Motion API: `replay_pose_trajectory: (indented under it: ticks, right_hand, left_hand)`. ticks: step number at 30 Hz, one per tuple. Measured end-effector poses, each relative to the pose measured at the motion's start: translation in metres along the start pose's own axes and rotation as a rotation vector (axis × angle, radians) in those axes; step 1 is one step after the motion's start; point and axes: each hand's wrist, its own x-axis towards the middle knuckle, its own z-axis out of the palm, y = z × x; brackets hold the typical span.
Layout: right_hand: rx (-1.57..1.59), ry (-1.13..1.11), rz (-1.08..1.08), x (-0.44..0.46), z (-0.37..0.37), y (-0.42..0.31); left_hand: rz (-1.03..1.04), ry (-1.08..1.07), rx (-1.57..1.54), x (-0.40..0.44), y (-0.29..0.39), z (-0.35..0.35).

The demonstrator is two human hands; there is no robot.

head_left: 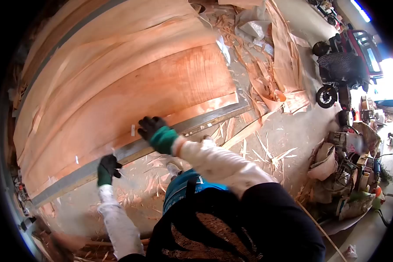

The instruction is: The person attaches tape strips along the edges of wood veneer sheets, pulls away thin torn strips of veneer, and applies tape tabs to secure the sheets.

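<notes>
Large thin sheets of reddish wood veneer (161,83) lie over a long table with a grey edge (201,122). My right hand (152,130), in a black and green glove, rests at the near edge of the veneer with its fingers spread. Beside its fingers a small white strip (133,130) sits on the sheet. My left hand (108,168), gloved the same way, is at the table's grey edge, its fingers bent; whether it holds something small is hidden. Another white strip (77,160) lies on the veneer further left.
Veneer scraps (273,159) litter the floor beside the table. A heap of torn veneer (288,65) lies past the table's right end. At the right stand a three-wheeled vehicle (345,65) and a pile of sacks and tools (349,174).
</notes>
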Motion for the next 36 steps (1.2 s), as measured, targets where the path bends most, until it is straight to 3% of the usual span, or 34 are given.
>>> replay_pose_trajectory:
  ticks: [1,3,6,10,14,17,20,23,26,28,30,31,32,36]
  right_hand:
    - [0.024,0.102,-0.021,-0.014,-0.017,0.021]
    - [0.078,0.092,0.137,-0.061,-0.050,0.089]
    - [0.077,-0.070,0.305,-0.109,-0.142,0.177]
    - [0.020,-0.129,0.281,-0.135,-0.139,0.238]
    - [0.037,-0.118,0.222,-0.145,-0.112,0.260]
    - [0.069,-0.069,0.259,-0.147,-0.107,0.260]
    - [0.077,-0.118,0.283,-0.147,-0.108,0.261]
    - [0.015,0.040,0.283,-0.143,-0.125,0.242]
    - [-0.042,-0.072,0.134,-0.150,-0.125,0.214]
    - [-0.148,-0.029,0.041,-0.163,-0.104,0.207]
    - [-0.167,-0.059,0.104,-0.167,-0.087,0.203]
    - [-0.192,-0.108,0.133,-0.167,-0.084,0.201]
    - [-0.225,-0.160,0.111,-0.166,-0.086,0.201]
    - [-0.359,-0.229,0.040,-0.170,-0.084,0.208]
  left_hand:
    - [-0.106,-0.080,-0.033,-0.008,-0.001,0.020]
    - [-0.080,-0.062,-0.206,-0.025,-0.017,0.071]
    - [0.005,-0.179,-0.118,-0.052,0.027,0.158]
    - [0.146,-0.331,-0.325,-0.062,0.103,0.255]
    - [0.283,-0.376,-0.368,-0.053,0.166,0.322]
    - [0.263,-0.386,-0.410,-0.034,0.192,0.359]
    - [0.170,-0.275,-0.442,-0.011,0.189,0.385]
    - [0.153,-0.291,-0.463,-0.007,0.180,0.386]
    - [0.039,-0.420,-0.851,0.001,0.172,0.387]
    - [0.476,-0.143,-0.377,0.009,0.154,0.406]
    - [0.754,0.147,0.088,0.017,0.131,0.409]
    - [0.810,0.242,0.336,0.013,0.123,0.404]
    - [0.661,0.176,0.624,-0.017,0.157,0.381]
    - [0.685,0.335,0.672,-0.004,0.149,0.302]
